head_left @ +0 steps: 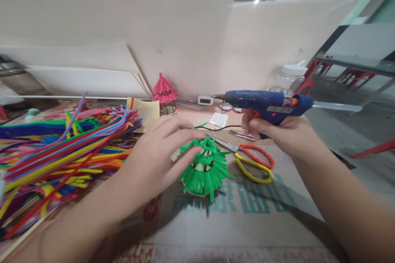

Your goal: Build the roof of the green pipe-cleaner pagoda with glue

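A green pipe-cleaner pavilion roof (206, 170) stands on the cardboard sheet (247, 222) in the middle of the view. My left hand (160, 154) rests against its left side, fingers stretched to its top. My right hand (282, 131) grips a blue hot glue gun (268, 104) held level above the table, its nozzle pointing left, a little above and to the right of the green piece.
A big pile of coloured pipe cleaners (61, 148) covers the left. Scissors with red and yellow handles (249, 158) lie right of the green piece. A pink finished pavilion (165, 92), a small white timer (205, 100) and a clear jar (288, 78) stand by the back board.
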A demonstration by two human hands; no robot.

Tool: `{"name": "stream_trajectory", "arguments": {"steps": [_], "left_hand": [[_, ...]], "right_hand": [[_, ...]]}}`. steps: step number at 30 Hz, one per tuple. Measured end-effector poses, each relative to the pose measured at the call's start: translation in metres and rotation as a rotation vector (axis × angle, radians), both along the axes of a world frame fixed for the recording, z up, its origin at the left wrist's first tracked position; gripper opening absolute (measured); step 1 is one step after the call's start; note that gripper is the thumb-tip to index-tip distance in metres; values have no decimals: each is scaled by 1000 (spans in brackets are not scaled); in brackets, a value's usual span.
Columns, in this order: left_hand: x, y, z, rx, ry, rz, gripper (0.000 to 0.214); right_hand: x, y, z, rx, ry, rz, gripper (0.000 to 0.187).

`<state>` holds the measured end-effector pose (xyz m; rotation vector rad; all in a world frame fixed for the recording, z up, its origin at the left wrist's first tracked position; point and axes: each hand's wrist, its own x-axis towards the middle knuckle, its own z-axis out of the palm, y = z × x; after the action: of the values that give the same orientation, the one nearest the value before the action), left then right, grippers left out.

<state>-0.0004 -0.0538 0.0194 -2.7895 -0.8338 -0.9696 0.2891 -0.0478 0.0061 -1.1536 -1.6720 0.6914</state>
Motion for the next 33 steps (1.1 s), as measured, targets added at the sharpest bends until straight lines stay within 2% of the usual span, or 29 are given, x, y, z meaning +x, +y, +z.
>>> {"name": "stream_trajectory", "arguments": {"steps": [6,11,15,18,23,27,30,33], "left_hand": [[-7,25,-9,43,5,-6,16],[-2,22,-1,42,36,-9,14],[7,15,9,-33,131,-75,15],[17,11,9,-38,179,-111,17],[26,10,7,-4,180,-119,17],[25,12,9,-43,110,-79,18],[24,14,11,-92,47,-31,16],[22,14,13,-139,3,-9,14]], "right_hand": [[16,5,-2,-14,36,200,36],[18,4,-6,-17,-69,215,41],[13,3,-6,-11,38,209,42],[11,2,-7,-17,92,162,38],[15,2,-7,-25,32,158,36],[28,11,-11,-48,-31,261,38],[36,21,-15,-107,-67,398,50],[35,24,-17,-108,-146,459,61]]}}
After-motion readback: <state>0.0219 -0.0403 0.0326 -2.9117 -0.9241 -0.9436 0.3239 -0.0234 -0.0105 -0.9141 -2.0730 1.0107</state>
